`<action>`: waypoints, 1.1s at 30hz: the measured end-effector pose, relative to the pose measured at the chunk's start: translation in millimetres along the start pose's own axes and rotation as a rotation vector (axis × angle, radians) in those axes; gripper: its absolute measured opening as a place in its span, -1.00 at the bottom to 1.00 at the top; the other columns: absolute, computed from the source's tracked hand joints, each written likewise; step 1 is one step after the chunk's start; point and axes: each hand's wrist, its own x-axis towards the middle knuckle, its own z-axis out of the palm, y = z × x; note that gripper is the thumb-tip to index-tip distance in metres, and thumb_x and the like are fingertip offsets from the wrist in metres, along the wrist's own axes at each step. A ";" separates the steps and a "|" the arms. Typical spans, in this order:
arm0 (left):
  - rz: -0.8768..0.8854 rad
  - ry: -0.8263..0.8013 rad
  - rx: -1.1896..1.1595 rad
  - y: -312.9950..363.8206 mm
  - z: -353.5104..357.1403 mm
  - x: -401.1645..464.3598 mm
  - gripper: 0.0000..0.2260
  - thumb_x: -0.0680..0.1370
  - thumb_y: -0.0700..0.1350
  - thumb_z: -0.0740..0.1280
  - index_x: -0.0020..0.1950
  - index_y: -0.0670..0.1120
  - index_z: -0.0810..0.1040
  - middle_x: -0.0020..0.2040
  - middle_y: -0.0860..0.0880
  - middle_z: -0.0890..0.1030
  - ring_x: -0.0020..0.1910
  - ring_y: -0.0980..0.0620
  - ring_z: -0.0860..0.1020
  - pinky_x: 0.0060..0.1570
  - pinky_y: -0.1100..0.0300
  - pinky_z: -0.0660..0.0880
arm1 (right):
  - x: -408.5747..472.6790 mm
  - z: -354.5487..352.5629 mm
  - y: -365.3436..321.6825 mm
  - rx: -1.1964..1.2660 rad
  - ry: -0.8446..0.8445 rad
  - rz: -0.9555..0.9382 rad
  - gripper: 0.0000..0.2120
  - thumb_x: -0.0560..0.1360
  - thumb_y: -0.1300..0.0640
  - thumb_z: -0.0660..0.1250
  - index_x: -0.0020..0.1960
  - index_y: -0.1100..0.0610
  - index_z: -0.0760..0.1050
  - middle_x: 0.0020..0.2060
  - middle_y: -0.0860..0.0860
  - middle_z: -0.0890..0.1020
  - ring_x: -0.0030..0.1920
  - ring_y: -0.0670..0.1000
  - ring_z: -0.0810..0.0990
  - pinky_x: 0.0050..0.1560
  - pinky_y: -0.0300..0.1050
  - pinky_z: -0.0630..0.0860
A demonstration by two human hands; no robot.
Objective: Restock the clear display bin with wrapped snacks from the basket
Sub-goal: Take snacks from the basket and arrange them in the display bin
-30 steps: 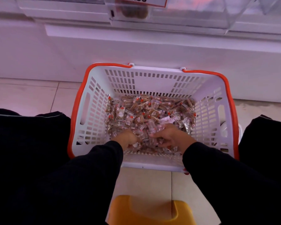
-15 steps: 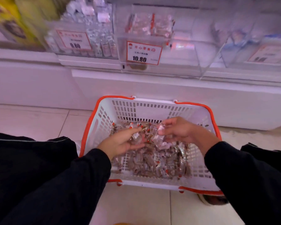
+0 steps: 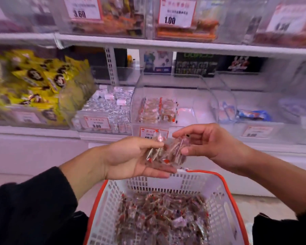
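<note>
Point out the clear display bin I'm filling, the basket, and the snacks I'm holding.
clear display bin (image 3: 187, 103), head view: bare front wall.
basket (image 3: 224, 183), head view: orange rim, right side.
handful of wrapped snacks (image 3: 168, 152), head view: middle of the bunch between both hands.

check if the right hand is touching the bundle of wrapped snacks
Touching. The head view shows the right hand with its thumb tip against the bundle of wrapped snacks, which rests in the left hand.

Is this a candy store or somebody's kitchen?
Most likely a snack shop. Clear bins of wrapped treats sit on shelves with price tags, and a shopping basket full of wrapped snacks sits below the hands.
</note>
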 end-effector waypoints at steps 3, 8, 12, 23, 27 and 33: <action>0.047 -0.013 -0.023 8.8 3.7 6.1 -0.65 0.53 -0.06 0.26 0.24 -0.16 0.63 0.25 -0.26 0.61 0.25 -0.28 0.57 0.14 -0.03 0.60 | 9.5 3.4 -4.5 0.016 0.037 -0.058 -0.64 0.30 0.33 0.49 0.06 0.08 0.69 -0.03 0.15 0.72 -0.04 0.00 0.69 -0.04 -0.22 0.60; 0.085 -0.020 -0.077 10.8 -2.0 14.6 -0.64 0.56 -0.04 0.27 0.28 -0.18 0.60 0.26 -0.31 0.59 0.24 -0.28 0.58 0.20 -0.09 0.56 | 16.7 8.3 5.8 0.013 0.207 -0.128 -0.68 0.28 0.26 0.52 0.03 0.08 0.70 -0.05 0.12 0.72 -0.07 -0.02 0.66 -0.11 -0.15 0.64; 0.136 -0.007 -0.104 8.0 -4.4 17.8 -0.65 0.55 -0.10 0.34 0.27 -0.26 0.57 0.22 -0.32 0.60 0.19 -0.32 0.60 0.06 -0.15 0.61 | 20.0 13.5 16.7 0.015 0.238 -0.154 -0.69 0.33 0.20 0.51 0.08 0.09 0.69 0.00 0.09 0.72 -0.13 -0.04 0.64 -0.19 -0.25 0.56; 0.062 -0.069 0.144 13.4 -9.6 13.7 -0.74 0.53 -0.08 0.37 0.16 -0.19 0.59 0.04 -0.22 0.68 0.05 -0.15 0.68 -0.18 0.17 0.63 | 16.6 13.1 9.0 -0.193 0.022 -0.113 -0.39 0.44 0.32 0.44 0.43 0.01 0.40 0.22 -0.09 0.61 0.01 0.03 0.62 0.04 -0.08 0.60; 0.019 -0.138 0.311 14.4 -7.2 13.5 -0.72 0.52 -0.09 0.40 0.19 -0.14 0.51 0.07 -0.17 0.68 0.03 -0.08 0.66 -0.28 0.27 0.58 | 16.7 4.8 -5.8 -0.445 -0.061 -0.106 -0.49 0.36 0.31 0.56 0.26 0.08 0.55 0.03 0.05 0.61 0.08 0.06 0.60 0.11 -0.04 0.59; 0.137 -0.030 0.370 27.5 -8.9 16.6 -0.51 0.52 0.10 0.38 0.31 -0.19 0.46 -0.02 -0.15 0.69 -0.07 -0.09 0.68 -0.53 0.35 0.34 | 26.2 4.3 -24.4 -0.679 -0.091 -0.164 -0.70 0.31 0.25 0.57 0.00 0.11 0.60 -0.15 0.03 0.64 -0.19 -0.03 0.59 -0.15 -0.03 0.53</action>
